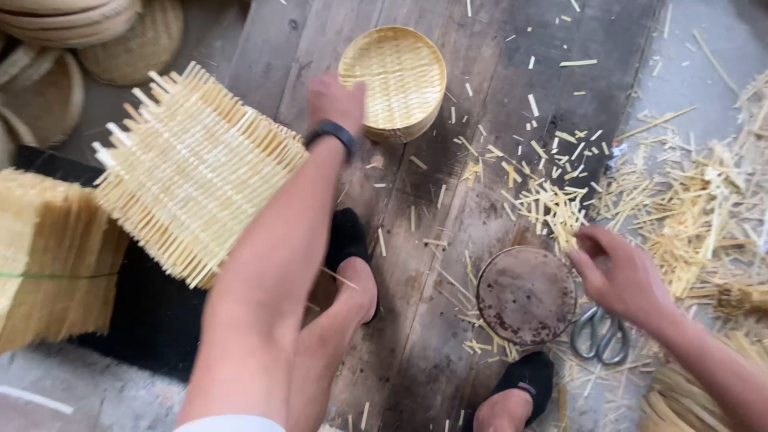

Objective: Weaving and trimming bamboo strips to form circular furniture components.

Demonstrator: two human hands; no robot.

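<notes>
My left hand (334, 100), with a black band on its wrist, reaches forward and rests against the left edge of a stack of round woven bamboo trays (394, 80) on the wooden boards. Whether it grips the stack I cannot tell. My right hand (616, 268) hovers at the right, fingers curled, just beside a round rusty metal disc (526, 294) and above a pair of scissors (600, 334). It holds nothing that I can make out. A square woven bamboo mat (192, 168) with loose strip ends lies over my left leg.
Cut bamboo scraps (552, 204) litter the boards and pile up at the right. A bundle of bamboo strips (48, 256) lies at the left. More round woven baskets (96, 32) are stacked at the top left. My feet in black shoes (524, 376) rest on the boards.
</notes>
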